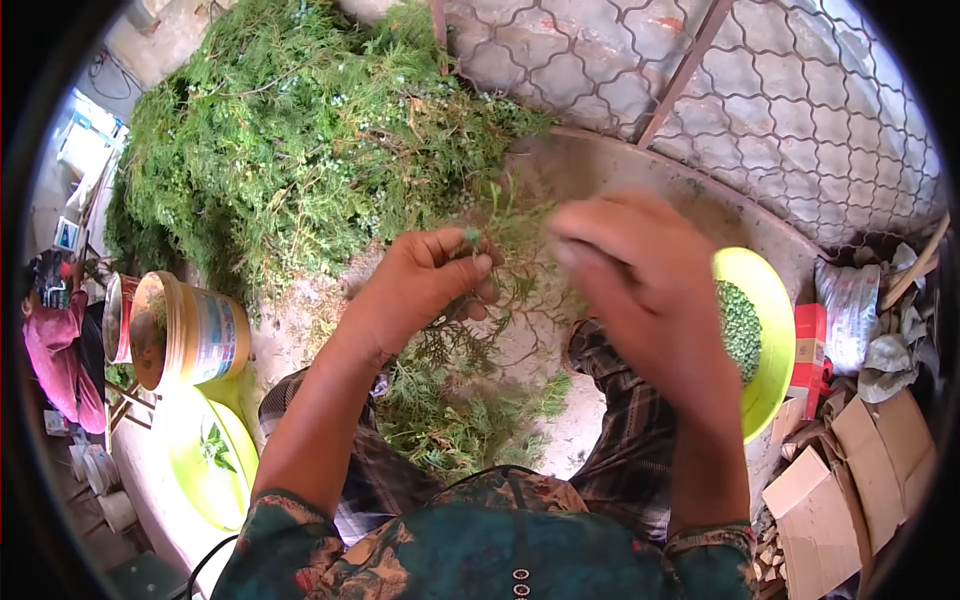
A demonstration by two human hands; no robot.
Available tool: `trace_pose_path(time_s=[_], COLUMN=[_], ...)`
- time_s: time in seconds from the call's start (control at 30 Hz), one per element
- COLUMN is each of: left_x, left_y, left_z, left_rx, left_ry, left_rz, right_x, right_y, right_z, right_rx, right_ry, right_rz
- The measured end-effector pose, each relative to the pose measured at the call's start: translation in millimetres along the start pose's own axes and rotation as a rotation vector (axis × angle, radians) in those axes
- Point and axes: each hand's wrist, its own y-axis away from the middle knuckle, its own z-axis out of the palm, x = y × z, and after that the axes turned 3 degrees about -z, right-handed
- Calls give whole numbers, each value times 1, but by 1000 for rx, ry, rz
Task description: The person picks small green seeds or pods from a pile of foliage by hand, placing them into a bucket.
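Observation:
My left hand (425,278) is closed on an evergreen sprig (525,285), thumb and forefinger pinched together near its top. A small blue-green cone (472,236) shows at the fingertips. The sprig's thin branchlets spread below and to the right of this hand. My right hand (640,270) is raised to the right of the sprig, its fingers curled and smeared by motion, so their hold cannot be made out. Beyond my right wrist stands a yellow-green basin (767,300) holding many small green cones (738,335), partly hidden by the forearm.
A large heap of evergreen branches (300,140) rises at the back left; loose sprigs (450,410) lie between my legs. Two buckets (215,335) and another yellow-green basin (225,430) stand left, near a person in pink (65,345). Cardboard (825,520) lies right, wire mesh (800,120) behind.

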Motion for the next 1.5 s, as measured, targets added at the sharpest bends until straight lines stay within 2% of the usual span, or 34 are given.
trace_pose_path(time_s=[0.13,0.2,0.23,0.3,0.37,0.43,0.47,0.53,0.67,0.77,0.83,0.87,0.93,0.97,1.0,1.03,1.07,1.1,1.13,1.17,1.2,1.23,1.3,1.33,1.4,1.43,1.5], left_x=[-7,-10,-11,-9,1,1,-1,-5,-16,-28,-45,-55,-89,-119,-106,-195,-277,-228,-166,-156,-159,-161,-122,-121,-122,-129,-143], left_y=[-4,-5,-6,-4,-2,-4,-5,-10,-20,-27,-32,-37,-45,-44,-30,-28,-54,-43,-30,-41,-53,-63,-61,-58,-62,-65,-59], left_z=[1,3,4,3,-5,-8,-8,-10,-14,-17,-22,-26,-33,-28,-7,-54,-81,-70,-54,-58,-72,-82,-74,-74,-76,-72,-72], left_rx=[-68,-66,-42,-9,13,32,60,65,79,104,111,115,-79,-329,-518,-521,-739,-518,-300,-188,-129,-117,153,150,194,202,126], left_ry=[-190,-269,-223,-171,-11,109,211,340,412,362,272,277,-318,-645,-1217,-1213,-1730,-1717,-1689,-1713,-1734,-1728,-1332,-1326,-1367,-1352,-1508], left_rz=[82,113,87,55,-197,-266,-269,-264,-291,-287,-313,-336,-330,-562,-755,-764,-624,-603,-579,-604,-473,-475,-438,-450,-268,-254,-361], right_x=[18,29,32,33,25,58,62,65,61,63,71,62,43,21,5,27,1,-50,-74,-68,-64,-63,-60,-59,-48,-42,-26], right_y=[2,3,3,2,-2,2,2,-1,0,3,8,7,8,9,13,23,7,-23,-35,-36,-35,-35,-34,-34,-30,-28,-20], right_z=[44,54,55,57,41,17,14,12,12,8,5,5,1,-10,-17,-4,-19,-50,-66,-63,-62,-59,-49,-43,-44,-47,-50], right_rx=[-51,-328,-330,-149,105,171,161,329,350,351,265,278,107,-11,-128,-162,-155,-567,-566,-594,-588,-610,-648,-669,-716,-740,-738], right_ry=[20,71,69,-156,-512,-1195,-1206,-1480,-1466,-1427,-1410,-1301,-940,-851,-763,-908,-914,-750,-758,-754,-759,-767,-799,-816,-826,-815,-811], right_rz=[87,70,73,111,540,447,456,566,648,707,741,725,425,359,287,-232,-222,582,603,603,591,575,563,562,537,526,492])
